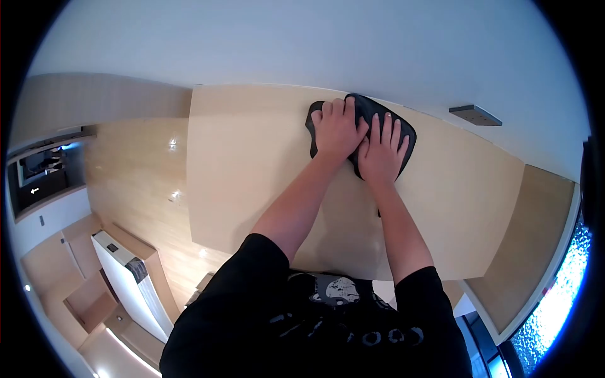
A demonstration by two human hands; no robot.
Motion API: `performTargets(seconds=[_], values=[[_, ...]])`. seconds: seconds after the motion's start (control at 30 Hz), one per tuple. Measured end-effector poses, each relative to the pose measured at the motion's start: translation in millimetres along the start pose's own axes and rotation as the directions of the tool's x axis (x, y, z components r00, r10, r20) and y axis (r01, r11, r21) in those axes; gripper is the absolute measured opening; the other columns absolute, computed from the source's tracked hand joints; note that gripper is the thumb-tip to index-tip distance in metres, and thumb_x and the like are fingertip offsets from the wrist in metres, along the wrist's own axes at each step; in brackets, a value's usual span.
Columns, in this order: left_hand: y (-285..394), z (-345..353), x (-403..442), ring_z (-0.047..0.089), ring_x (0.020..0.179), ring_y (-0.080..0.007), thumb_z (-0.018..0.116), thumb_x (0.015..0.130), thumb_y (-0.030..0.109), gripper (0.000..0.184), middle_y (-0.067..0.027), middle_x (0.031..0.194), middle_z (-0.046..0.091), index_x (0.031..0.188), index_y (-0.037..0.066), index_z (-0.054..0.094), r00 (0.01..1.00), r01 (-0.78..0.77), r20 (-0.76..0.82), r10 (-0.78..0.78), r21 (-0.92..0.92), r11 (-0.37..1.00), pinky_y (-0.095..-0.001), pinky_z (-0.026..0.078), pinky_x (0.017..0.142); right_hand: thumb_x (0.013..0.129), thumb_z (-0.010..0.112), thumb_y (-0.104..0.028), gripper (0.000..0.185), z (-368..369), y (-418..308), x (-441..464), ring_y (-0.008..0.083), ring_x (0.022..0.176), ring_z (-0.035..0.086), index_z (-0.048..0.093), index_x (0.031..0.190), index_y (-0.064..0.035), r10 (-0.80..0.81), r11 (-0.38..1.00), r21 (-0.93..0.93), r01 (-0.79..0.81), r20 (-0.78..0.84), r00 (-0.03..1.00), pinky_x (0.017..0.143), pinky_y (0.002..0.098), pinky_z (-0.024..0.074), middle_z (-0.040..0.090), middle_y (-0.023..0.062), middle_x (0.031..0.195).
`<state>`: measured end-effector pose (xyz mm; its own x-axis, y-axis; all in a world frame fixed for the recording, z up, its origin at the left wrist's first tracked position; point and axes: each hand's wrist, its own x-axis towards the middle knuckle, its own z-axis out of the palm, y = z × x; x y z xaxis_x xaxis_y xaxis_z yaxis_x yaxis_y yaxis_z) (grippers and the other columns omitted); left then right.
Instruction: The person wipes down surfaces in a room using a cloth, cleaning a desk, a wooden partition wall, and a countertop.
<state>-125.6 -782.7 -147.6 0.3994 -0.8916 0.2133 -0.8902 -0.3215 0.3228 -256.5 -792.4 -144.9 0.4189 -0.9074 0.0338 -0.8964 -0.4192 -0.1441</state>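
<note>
A soft black item [406,129], like a folded bag or pouch, lies on the pale wooden table [252,157] against the wall; its exact kind is unclear. My left hand [337,130] rests palm down on its left part, fingers stretched out. Beside it, my right hand [381,154] presses flat on the right part with the fingers spread. The two hands are close together at the thumbs and cover much of the black surface. A small dark piece [379,213] shows by my right forearm, and I cannot tell whether it belongs to the black item.
The white wall [283,44] borders the table's far edge. A grey socket strip [476,115] sits on it at the right. Wood floor [138,170] stretches to the left, with a white-sided box-like piece [129,277] at lower left. A bright window [554,283] is at far right.
</note>
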Motion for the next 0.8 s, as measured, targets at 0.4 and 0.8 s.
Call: performTargets(seconds=[0.4, 0.8], values=[[-68, -30, -5, 0.056, 0.104, -0.0307, 0.068, 0.082, 0.036, 0.046, -0.0100, 0.108, 0.062, 0.122, 0.014, 0.067, 0.962, 0.239, -0.155, -0.224, 0.085, 0.967, -0.0493, 0.039, 0.084, 0.098, 0.047, -0.036, 0.059, 14, -83, 7, 0.0303, 0.153, 0.023, 0.042, 0.154, -0.0156, -0.115, 0.984, 0.137, 0.110, 0.028, 0.993, 0.122, 0.0597, 0.0124, 0.032, 0.0083, 0.164], [-21, -6, 5, 0.055, 0.104, -0.0289, 0.067, 0.083, 0.038, 0.047, -0.0072, 0.106, 0.061, 0.123, 0.014, 0.067, 0.995, 0.084, -0.053, -0.081, 0.065, 0.994, -0.0488, 0.038, 0.085, 0.099, 0.047, -0.038, 0.060, 4, -23, 4, 0.0320, 0.153, 0.023, 0.042, 0.153, -0.0140, 0.006, 1.000, -0.007, -0.006, -0.009, 1.000, 0.120, 0.0629, 0.0148, 0.030, 0.0093, 0.164]])
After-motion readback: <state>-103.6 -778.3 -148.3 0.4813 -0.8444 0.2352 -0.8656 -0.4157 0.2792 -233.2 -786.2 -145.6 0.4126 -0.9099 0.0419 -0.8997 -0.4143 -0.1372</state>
